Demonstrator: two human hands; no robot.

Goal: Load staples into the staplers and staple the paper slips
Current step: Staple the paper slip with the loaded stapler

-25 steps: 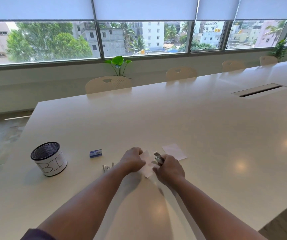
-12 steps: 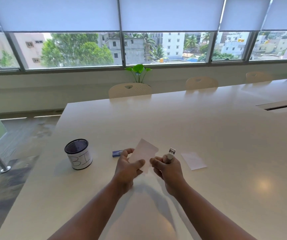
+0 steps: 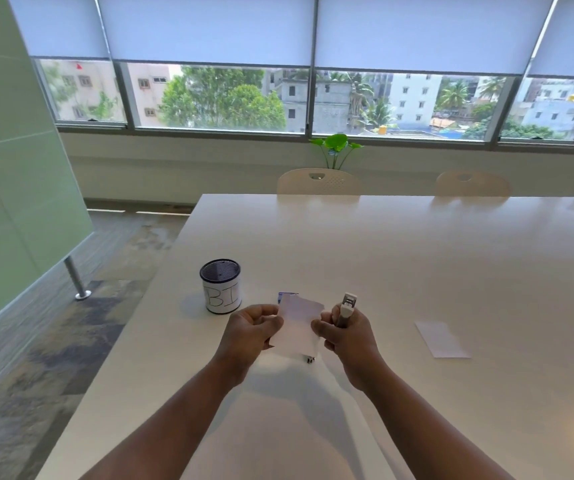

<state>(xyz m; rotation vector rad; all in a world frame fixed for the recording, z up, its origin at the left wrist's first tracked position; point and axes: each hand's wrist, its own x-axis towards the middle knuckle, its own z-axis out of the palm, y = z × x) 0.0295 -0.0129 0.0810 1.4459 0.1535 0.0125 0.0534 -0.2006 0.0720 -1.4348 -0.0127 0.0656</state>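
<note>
White desk (image 3: 417, 271): glossy, carries everything.
Left hand (image 3: 252, 329): pinches the left edge of a paper slip (image 3: 299, 327), held above the desk.
Right hand (image 3: 346, 332): fingers touch the slip's right edge, fist closed round a stapler (image 3: 346, 308) pointing up.
Second slip (image 3: 441, 339): flat on the desk, well right.
Mesh cup (image 3: 221, 285): left, marked "BI".
Blue staple box (image 3: 283, 296): behind the held slip.

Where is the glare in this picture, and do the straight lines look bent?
Head view: daylight from the windows gives a pale sheen on the far table and a bright spot at the lower right; the blind edges and table edge bow, wide-angle distortion; the held paper slip looks soft.
</note>
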